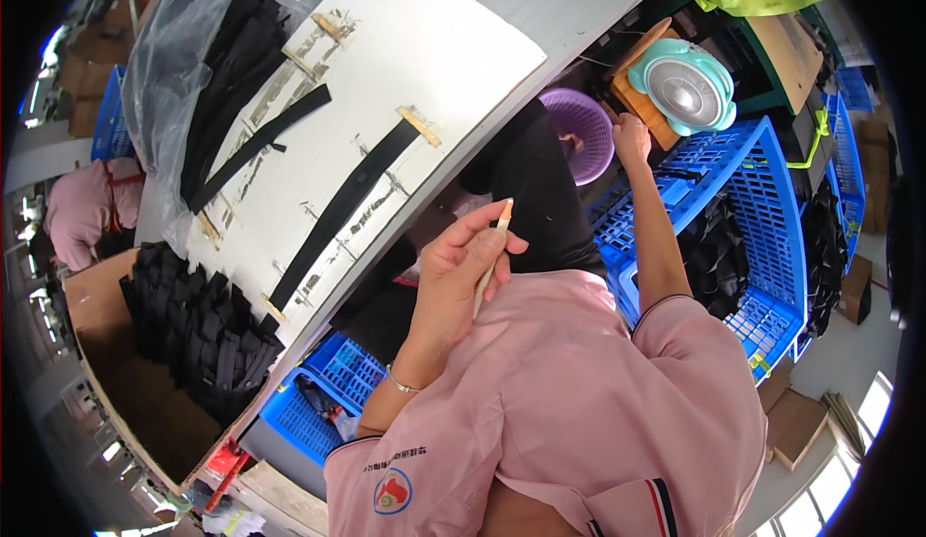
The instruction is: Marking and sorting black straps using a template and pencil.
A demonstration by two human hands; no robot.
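My left hand (461, 265) is closed around a slim whitish stick (505, 211) with an orange part near its tip, like a marking pencil. It points up in front of my chest. My right hand (632, 140) reaches out to the right, fingers curled beside an orange wooden stool (652, 105); what they hold, if anything, is hidden. On the white board (453, 45) lies a long black strap (347, 203), between tan strips at both ends. A shorter black strap (265, 144) lies farther left, near a bundle of black straps (231, 65) in clear plastic.
A cardboard box (125, 383) with many black pieces stands at the left. A turquoise fan (687, 89) sits on the stool, beside a purple basket (579, 132). Blue crates (772, 219) stand at the right; a blue basket (299, 421) sits below the table. Another person (95, 209) bends at far left.
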